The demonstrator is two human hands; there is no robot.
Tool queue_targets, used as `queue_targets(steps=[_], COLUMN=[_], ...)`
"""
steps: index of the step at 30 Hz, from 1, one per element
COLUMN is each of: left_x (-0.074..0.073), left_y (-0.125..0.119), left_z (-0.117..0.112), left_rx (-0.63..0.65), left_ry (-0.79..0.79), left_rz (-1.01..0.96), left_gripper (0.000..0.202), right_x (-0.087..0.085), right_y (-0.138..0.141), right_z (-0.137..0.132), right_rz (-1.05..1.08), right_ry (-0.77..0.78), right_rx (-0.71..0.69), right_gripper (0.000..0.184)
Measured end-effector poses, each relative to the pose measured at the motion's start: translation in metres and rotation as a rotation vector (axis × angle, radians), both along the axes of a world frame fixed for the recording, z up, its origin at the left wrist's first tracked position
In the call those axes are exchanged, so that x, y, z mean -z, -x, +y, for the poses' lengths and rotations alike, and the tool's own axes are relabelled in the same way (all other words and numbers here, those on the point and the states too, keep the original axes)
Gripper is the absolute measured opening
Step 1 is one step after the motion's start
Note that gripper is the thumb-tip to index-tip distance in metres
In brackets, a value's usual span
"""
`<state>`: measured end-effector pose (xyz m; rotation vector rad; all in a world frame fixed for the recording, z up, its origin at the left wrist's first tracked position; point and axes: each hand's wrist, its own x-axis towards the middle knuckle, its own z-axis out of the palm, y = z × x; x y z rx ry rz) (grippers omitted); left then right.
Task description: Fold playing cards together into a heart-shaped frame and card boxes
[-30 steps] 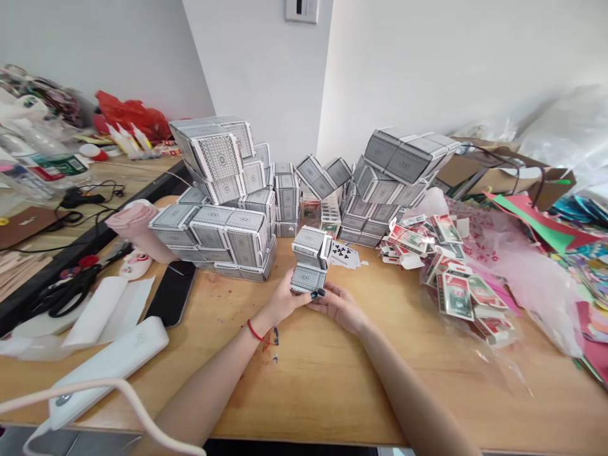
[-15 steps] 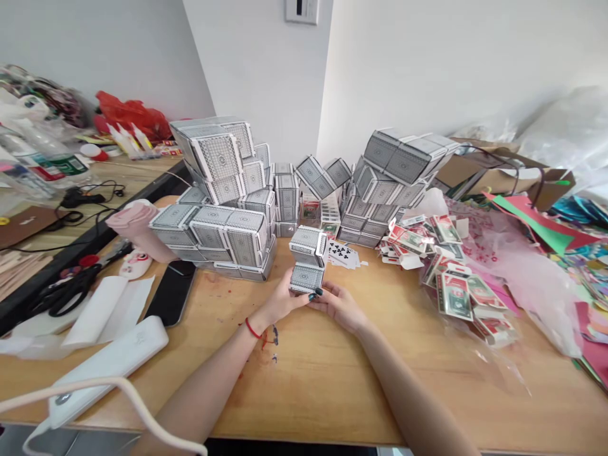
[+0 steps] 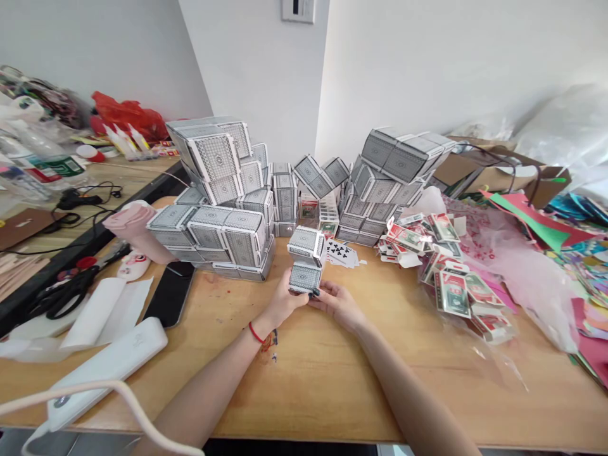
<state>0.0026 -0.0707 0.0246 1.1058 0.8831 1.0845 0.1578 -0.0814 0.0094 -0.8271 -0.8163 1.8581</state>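
Observation:
Two boxes folded from grey-patterned playing cards, one above the other, stand in front of me; the lower card box (image 3: 304, 277) is between my hands, with the upper card box (image 3: 306, 243) on top. My left hand (image 3: 285, 297) grips the lower box from its left and near side. From the right, my right hand (image 3: 338, 303) closes on the same box, and the thumbs meet at its near lower edge. Loose playing cards (image 3: 342, 253) lie face up just behind on the right. Whether the lower box touches the table is hard to tell.
Stacked card boxes rise at left (image 3: 223, 231) and right (image 3: 403, 158). Torn red-and-white card packs (image 3: 453, 291) lie in a heap at right. Black scissors (image 3: 71, 294), a phone (image 3: 170, 292), a white power bank (image 3: 111, 367) and its cable (image 3: 137, 408) occupy the left.
My view has shifted very slightly. Both hands stay on the lower card box, with the thumbs moving only a little at its near edge.

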Motion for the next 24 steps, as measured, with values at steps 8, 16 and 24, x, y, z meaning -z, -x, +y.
queue_targets(steps=[8, 16, 24], left_x=[0.0113, 0.0074, 0.0085], left_y=[0.0045, 0.0022, -0.0002], left_z=[0.0021, 0.0008, 0.0048], left_rx=[0.044, 0.055, 0.104], left_ry=[0.003, 0.009, 0.065], left_rz=[-0.069, -0.071, -0.223], left_gripper=[0.046, 0.049, 0.038], right_x=[0.0008, 0.0015, -0.0015], right_y=[-0.0031, -0.0015, 0.0010], right_z=[0.0010, 0.0008, 0.0011], right_rz=[-0.037, -0.071, -0.016], right_ry=[0.032, 0.026, -0.027], right_rx=[0.000, 0.025, 0.033], right_gripper=[0.035, 0.036, 0.043])
